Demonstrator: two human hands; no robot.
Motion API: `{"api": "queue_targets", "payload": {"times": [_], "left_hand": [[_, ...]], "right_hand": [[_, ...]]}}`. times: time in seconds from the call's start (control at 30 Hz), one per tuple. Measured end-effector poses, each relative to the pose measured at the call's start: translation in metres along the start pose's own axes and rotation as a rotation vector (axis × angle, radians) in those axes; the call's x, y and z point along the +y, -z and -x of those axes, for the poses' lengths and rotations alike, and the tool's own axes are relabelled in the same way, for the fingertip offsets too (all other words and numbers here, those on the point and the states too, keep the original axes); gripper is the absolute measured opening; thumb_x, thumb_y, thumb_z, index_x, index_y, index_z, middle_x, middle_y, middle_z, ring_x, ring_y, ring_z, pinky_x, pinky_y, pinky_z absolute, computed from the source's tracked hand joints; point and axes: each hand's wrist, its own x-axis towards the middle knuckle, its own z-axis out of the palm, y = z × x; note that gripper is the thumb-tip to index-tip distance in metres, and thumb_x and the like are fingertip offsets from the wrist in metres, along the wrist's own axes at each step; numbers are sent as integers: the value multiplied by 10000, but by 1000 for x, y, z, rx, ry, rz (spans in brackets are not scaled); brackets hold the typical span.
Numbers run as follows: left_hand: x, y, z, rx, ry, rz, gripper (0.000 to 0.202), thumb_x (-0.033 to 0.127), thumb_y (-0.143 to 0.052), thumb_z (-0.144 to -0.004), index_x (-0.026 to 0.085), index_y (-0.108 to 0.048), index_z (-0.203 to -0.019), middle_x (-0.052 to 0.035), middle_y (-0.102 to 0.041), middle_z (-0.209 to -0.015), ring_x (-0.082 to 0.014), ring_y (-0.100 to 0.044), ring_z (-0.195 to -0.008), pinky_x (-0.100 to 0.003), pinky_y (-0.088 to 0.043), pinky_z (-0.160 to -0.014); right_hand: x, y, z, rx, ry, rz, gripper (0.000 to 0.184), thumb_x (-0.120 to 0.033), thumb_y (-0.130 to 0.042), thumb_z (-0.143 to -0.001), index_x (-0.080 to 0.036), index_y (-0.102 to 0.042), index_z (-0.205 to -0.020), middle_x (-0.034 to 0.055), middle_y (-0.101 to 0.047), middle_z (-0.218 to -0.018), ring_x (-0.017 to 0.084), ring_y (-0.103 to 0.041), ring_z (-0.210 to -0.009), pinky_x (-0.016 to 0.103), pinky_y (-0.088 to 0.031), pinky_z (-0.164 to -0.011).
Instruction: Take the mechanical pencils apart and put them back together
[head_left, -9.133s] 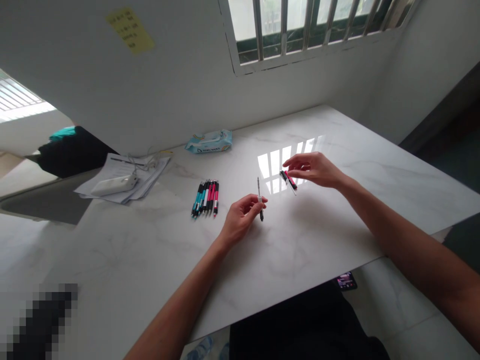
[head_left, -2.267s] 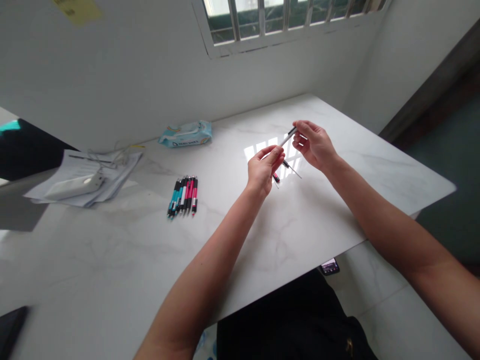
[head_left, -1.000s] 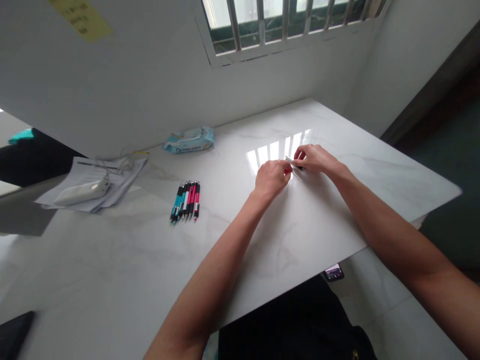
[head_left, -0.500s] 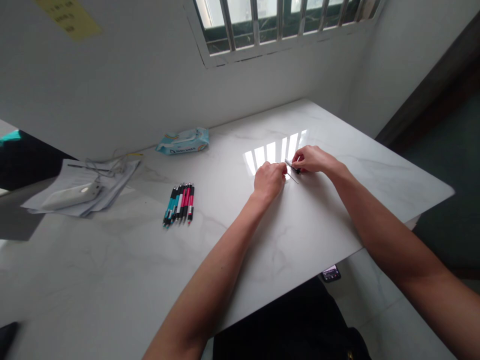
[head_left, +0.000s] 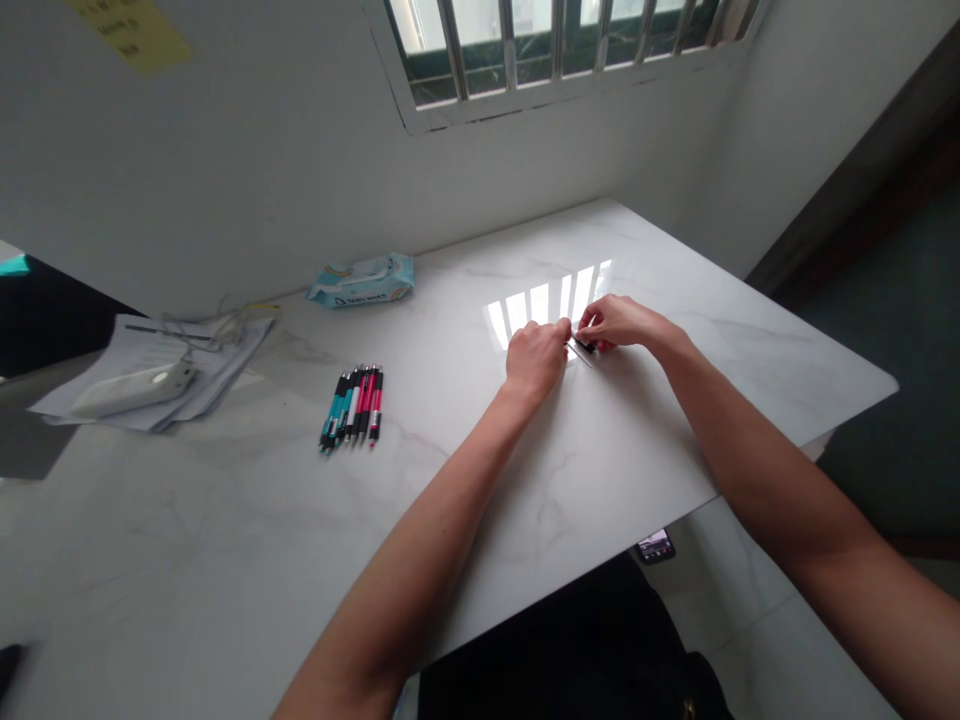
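The right hand [head_left: 616,322] pinches a dark pen [head_left: 585,346], which pokes out below its fingertips. Just beside it, the left hand [head_left: 534,354] is curled; whether it grips anything is hidden. A thin stick [head_left: 581,357] slants out from near the left fingertips.

The back of my left hand [head_left: 536,360] hides most of its fingers, so I can't tell what they hold. One end of a thin white rod [head_left: 580,355] is lost beside them. My right hand [head_left: 615,322] covers most of the small black-and-white piece [head_left: 584,346] it pinches. The worktop's near edge hides part of a black phone [head_left: 656,546], its lit screen too small to read. A yellow paper note [head_left: 139,35] is cut off above, its writing blurred.
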Motion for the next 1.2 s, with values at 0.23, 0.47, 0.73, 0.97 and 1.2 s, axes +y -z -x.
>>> {"api": "queue_targets", "payload": {"times": [0.23, 0.47, 0.73, 0.97, 1.2], "left_hand": [[0, 8, 5, 15, -11, 11, 177, 243, -686, -1005, 247, -750, -1170, -103, -813, -1074, -307, -683, -1053, -394, -513, -911], [-70, 50, 50, 184, 159, -29, 133, 343, -653, -1017, 259, -751, -985, -90, -822, -1051, -303, -699, -1024, -391, -504, -917], [-185, 92, 132, 272, 555, -93, 224, 408, -631, -993, 228, -761, -1018, -77, -783, -1019, -299, -689, -981, -409, -488, -920], [-203, 70, 143, 191, 531, -116, 220, 375, -619, -990, 217, -759, -1048, -126, -724, -1084, -324, -647, -1016, -423, -474, -897], [-201, 57, 142, 279, 481, -122, 182, 345, -681, -942, 243, -810, -1021, -163, -724, -1090, -375, -617, -1100, -472, -487, -951]], "right_hand": [[-4, -2, 0, -31, 22, 24, 135, -306, -861, -905, -192, -797, -872, 50, -775, -704, 180, -712, -621, 270, -548, -610], [-7, -4, 2, -47, 26, 37, 145, -319, -813, -934, -199, -796, -855, 64, -807, -796, 184, -721, -675, 278, -549, -663], [-9, -4, 5, -61, 18, 69, 161, -287, -741, -986, -173, -820, -903, 55, -802, -831, 145, -685, -673, 252, -509, -657], [-7, -6, 4, -1, 53, 39, 178, -302, -731, -1001, -159, -837, -1010, 71, -807, -873, 140, -671, -650, 267, -507, -652], [5, -10, -6, 170, 254, -13, 187, -296, -726, -969, -159, -839, -1028, 59, -793, -849, 130, -639, -646, 280, -476, -654]]}}
